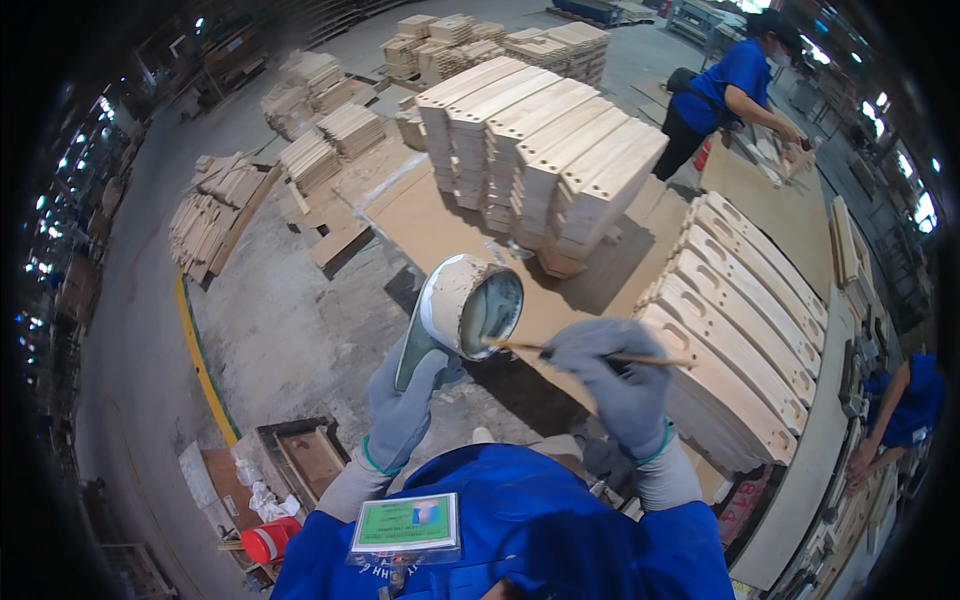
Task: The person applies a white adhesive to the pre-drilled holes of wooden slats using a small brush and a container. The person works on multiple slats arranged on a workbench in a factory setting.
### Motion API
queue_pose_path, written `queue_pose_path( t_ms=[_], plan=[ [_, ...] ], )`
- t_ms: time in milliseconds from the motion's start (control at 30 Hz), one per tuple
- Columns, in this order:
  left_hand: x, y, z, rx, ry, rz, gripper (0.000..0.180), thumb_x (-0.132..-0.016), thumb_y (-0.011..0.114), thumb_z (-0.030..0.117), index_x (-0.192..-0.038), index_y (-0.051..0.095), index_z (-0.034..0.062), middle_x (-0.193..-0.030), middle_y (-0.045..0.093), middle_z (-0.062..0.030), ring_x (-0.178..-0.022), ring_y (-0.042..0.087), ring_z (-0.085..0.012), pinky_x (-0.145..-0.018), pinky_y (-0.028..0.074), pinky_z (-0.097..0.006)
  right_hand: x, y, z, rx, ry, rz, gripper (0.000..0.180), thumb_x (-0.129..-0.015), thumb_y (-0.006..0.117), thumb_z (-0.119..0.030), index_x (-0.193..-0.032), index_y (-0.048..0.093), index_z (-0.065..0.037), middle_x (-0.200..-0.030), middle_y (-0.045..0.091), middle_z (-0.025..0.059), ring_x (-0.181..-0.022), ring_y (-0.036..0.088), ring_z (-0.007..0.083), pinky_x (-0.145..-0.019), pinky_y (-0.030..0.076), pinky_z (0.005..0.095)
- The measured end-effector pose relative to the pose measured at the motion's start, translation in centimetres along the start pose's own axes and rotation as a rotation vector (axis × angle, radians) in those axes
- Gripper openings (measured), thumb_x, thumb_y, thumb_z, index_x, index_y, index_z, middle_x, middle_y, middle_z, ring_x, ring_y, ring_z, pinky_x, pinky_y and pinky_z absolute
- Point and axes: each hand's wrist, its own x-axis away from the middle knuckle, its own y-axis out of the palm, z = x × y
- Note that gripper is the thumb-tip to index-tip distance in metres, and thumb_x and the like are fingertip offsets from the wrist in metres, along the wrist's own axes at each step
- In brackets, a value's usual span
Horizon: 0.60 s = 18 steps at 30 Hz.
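My left hand (405, 400), in a grey glove, is closed round the handle of a round, crusted pot (452, 300). The pot is tilted so its mouth faces right, and pale wet residue coats its inside. In my gloved right hand (622, 385) is a thin wooden stick (640, 358), gripped between the fingers. The stick's left tip reaches the pot's mouth. Just right of that hand lies a row of curved wooden boards (735, 315) with oval slots. Beyond the pot, stacked boards with drilled holes (540, 150) stand on a brown work surface (420, 215).
More wood stacks (320, 140) stand on the floor at the far left. A red container (270, 540) sits at the lower left beside a wooden box (310, 460). One co-worker (735, 90) handles pieces at a table at the far right; another person (900, 405) is at the right edge.
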Motion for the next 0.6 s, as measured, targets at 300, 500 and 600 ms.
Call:
queue_pose_path(
  t_ms=[300, 500, 600],
  plan=[
    [-3.2, -4.8, 0.7, 0.108, -0.023, 0.046, 0.032, -0.090, 0.053, 0.006, -0.120, 0.051, -0.0052, -0.099, 0.062, -0.0092, -0.084, 0.061, -0.0130, -0.074, 0.050, -0.024, -4.3, 5.7, 1.8, 0.166, 0.026, 0.144, 0.007, -0.078, 0.062, 0.004, -0.084, 0.060, 0.002, -0.087, 0.064, 0.0125, -0.078, 0.063, 0.0183, -0.068, 0.051, 0.0300],
    [-7.3, -7.2, -0.9, 0.040, 0.066, 0.065, 0.031, -0.091, 0.051, 0.005, -0.119, 0.048, -0.0062, -0.103, 0.061, -0.0142, -0.084, 0.065, -0.0237, -0.073, 0.057, -0.036, -8.2, 6.7, 4.4, 0.116, -0.028, -0.032, 0.008, -0.078, 0.062, 0.006, -0.085, 0.060, 0.003, -0.085, 0.064, 0.0129, -0.077, 0.062, 0.0177, -0.070, 0.049, 0.0278],
    [-10.2, -8.6, -1.8, -0.069, 0.066, 0.103, 0.031, -0.091, 0.050, 0.006, -0.119, 0.048, -0.0062, -0.104, 0.061, -0.0146, -0.084, 0.065, -0.0244, -0.074, 0.057, -0.036, -10.2, 7.2, 5.9, 0.137, 0.012, -0.150, 0.008, -0.079, 0.060, 0.005, -0.086, 0.060, 0.003, -0.084, 0.063, 0.0121, -0.077, 0.061, 0.0174, -0.070, 0.049, 0.0273]
  ],
)
